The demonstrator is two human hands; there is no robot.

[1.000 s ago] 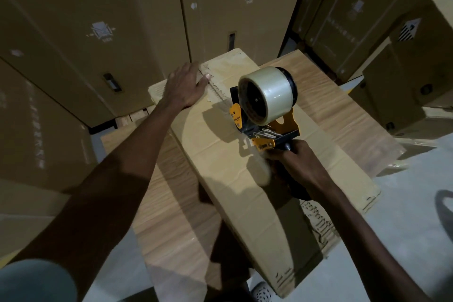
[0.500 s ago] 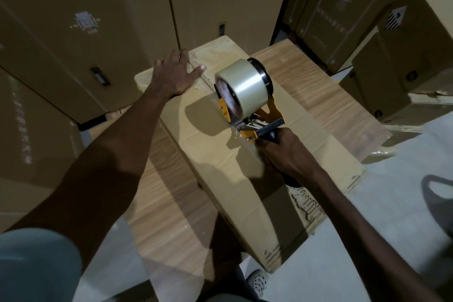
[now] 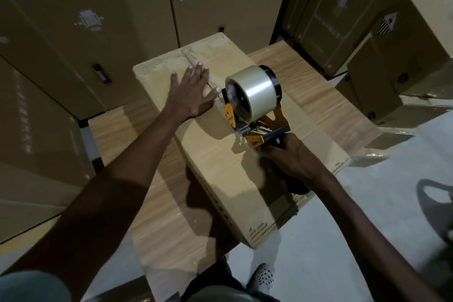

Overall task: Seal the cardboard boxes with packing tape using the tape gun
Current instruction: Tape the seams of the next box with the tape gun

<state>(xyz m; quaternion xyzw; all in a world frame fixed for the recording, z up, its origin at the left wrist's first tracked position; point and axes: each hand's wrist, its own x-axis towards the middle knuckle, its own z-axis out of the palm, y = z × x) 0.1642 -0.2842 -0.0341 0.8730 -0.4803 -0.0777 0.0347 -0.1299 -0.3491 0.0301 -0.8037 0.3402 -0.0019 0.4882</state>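
Observation:
A long cardboard box [image 3: 220,169] lies on a wood-grain table [image 3: 157,206], its top seam running away from me. My left hand [image 3: 190,93] lies flat on the box top beside the seam, fingers straight and spread. My right hand [image 3: 290,157] grips the handle of an orange and black tape gun [image 3: 257,127] carrying a clear tape roll [image 3: 252,91]. The gun's front rests on the box top near the seam, just right of my left hand.
Tall stacked cardboard cartons [image 3: 103,19] stand close behind the table and at the right [image 3: 392,61]. Grey floor [image 3: 355,216] lies to the right and in front. My shoe [image 3: 263,277] shows below the box's near end.
My left hand slid back along the box top from the far end toward me and spread flat beside the gun. The tape gun stays on the seam in my right hand.

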